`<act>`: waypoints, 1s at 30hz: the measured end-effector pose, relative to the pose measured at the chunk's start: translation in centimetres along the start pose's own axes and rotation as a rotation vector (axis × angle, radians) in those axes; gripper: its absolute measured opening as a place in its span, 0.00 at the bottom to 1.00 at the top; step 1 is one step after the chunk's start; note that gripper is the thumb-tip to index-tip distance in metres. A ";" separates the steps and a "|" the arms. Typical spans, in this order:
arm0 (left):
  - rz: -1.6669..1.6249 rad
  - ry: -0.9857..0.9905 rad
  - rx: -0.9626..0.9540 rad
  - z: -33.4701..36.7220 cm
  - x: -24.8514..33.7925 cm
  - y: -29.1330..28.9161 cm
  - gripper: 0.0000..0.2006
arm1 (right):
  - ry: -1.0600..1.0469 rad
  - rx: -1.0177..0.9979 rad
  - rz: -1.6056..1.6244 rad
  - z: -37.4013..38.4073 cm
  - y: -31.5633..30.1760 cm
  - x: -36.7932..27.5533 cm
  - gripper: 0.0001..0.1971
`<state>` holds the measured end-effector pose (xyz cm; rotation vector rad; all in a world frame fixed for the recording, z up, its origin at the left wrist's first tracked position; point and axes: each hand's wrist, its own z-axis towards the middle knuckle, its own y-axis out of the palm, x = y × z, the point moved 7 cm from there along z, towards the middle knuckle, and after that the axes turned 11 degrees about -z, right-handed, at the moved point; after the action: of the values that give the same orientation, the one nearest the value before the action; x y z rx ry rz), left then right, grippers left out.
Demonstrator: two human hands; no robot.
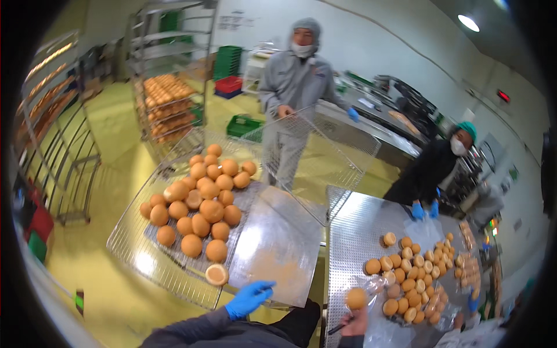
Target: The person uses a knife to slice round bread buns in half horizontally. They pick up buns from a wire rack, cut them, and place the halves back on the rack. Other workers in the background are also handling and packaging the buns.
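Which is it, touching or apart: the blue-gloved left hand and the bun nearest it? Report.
Apart: the head view shows a clear gap between the left hand and bun.

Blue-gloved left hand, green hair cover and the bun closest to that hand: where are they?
Left hand (248, 300): head view, back of the glove.
Green hair cover (466, 129): head view, its middle.
Bun (217, 275): head view, its pale face.

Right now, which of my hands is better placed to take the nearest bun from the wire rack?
Probably left: the left hand looks empty, close to that bun; the right hand holds a slim dark object, farther from the wire rack.
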<state>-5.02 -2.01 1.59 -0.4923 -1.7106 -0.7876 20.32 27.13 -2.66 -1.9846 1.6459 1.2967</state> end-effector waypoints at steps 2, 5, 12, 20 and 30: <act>0.079 0.061 0.208 -0.6 1.7 -4.8 0.17 | -0.400 -0.043 0.064 -3.7 0.3 -5.1 0.16; 0.056 0.125 0.510 -1.3 4.6 -10.4 0.14 | -0.282 0.081 -0.191 -4.4 -0.8 -2.3 0.16; 0.130 0.533 1.152 -11.1 4.3 -22.5 0.08 | 0.140 -0.542 -0.697 -4.2 14.3 12.3 0.04; 0.159 0.586 1.713 -21.2 -3.1 -27.9 0.16 | 0.073 -0.752 -1.087 -3.2 15.8 16.6 0.09; -0.153 0.285 2.111 -27.9 -20.3 -33.0 0.19 | 0.176 -0.812 -0.926 -4.7 18.2 16.1 0.07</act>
<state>-2.86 -43.36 -22.14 1.1313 -1.4105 0.9799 5.77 7.41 -6.05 -2.7957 0.0152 1.4723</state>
